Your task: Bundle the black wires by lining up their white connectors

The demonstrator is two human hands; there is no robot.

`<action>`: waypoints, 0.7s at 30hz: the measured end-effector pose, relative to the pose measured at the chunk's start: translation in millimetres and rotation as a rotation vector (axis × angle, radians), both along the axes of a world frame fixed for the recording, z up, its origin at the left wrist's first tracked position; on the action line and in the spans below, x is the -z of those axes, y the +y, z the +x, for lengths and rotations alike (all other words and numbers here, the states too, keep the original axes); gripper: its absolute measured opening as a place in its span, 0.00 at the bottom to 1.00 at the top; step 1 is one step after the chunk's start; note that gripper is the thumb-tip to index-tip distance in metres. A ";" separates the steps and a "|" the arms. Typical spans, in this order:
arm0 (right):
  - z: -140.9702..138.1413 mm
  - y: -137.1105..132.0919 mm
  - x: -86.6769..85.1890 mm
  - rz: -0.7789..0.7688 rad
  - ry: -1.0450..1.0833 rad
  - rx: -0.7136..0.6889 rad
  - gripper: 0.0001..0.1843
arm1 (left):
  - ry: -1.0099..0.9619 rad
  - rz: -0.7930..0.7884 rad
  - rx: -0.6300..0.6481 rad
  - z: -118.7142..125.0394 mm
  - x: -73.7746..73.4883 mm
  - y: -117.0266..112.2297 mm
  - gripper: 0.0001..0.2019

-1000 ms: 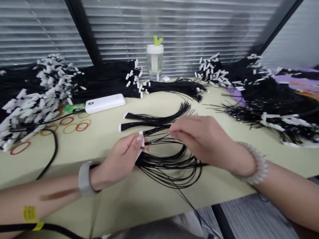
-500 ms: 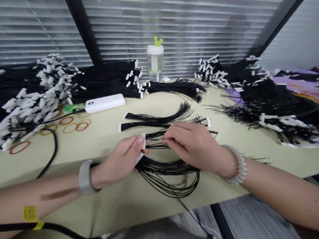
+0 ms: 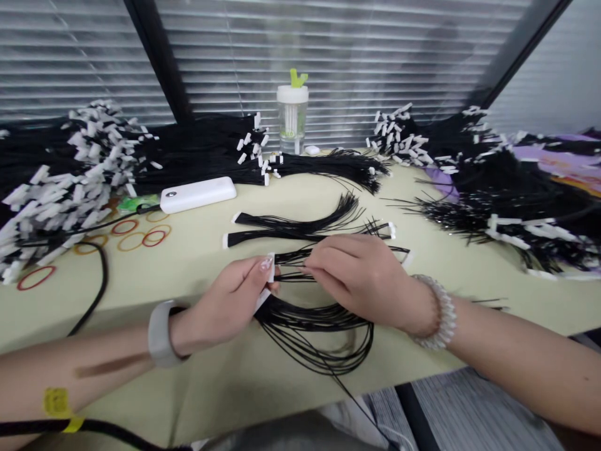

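Note:
My left hand [image 3: 241,291] pinches a white plug connector [image 3: 271,268] between thumb and fingers; thin black wires run from it to the right. Closed over those wires, my right hand [image 3: 354,275] has thumb and forefinger pressed together on a thin black wire [image 3: 303,269] just right of the connector. Whether its tip sits inside the connector is too small to tell. Under both hands, a looped bundle of black wires [image 3: 323,338] curves toward the table's front, its white connector [image 3: 263,299] right by my left fingers. Two wire bundles [image 3: 267,237] with white ends lie just beyond.
Piles of black wires with white connectors [image 3: 94,150] fill the back left, and more wires [image 3: 516,194] lie at the right. A white power bank [image 3: 200,194], several rubber bands [image 3: 129,241] and a lidded cup [image 3: 293,116] stand or lie farther back. A black cable [image 3: 101,294] crosses the left.
My right hand has shifted very slightly left, toward the connector, still pinching the wire. The left hand holds the connector in the same place.

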State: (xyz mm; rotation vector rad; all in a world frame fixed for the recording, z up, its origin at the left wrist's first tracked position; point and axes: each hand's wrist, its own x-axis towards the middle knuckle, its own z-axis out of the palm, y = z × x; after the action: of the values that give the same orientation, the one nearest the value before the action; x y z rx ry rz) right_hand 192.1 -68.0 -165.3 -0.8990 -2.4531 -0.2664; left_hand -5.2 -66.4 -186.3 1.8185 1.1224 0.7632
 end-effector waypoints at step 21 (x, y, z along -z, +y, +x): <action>-2.4 -3.3 5.1 0.252 -0.102 -0.131 0.10 | 0.124 0.092 0.087 -0.8 -6.4 -2.0 0.18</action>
State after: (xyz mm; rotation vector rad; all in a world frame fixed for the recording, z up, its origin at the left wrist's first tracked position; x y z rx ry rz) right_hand 189.7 -71.3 -170.4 -0.6290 -2.4868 -0.5721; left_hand -6.0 -68.4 -179.9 2.0015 1.0947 0.6678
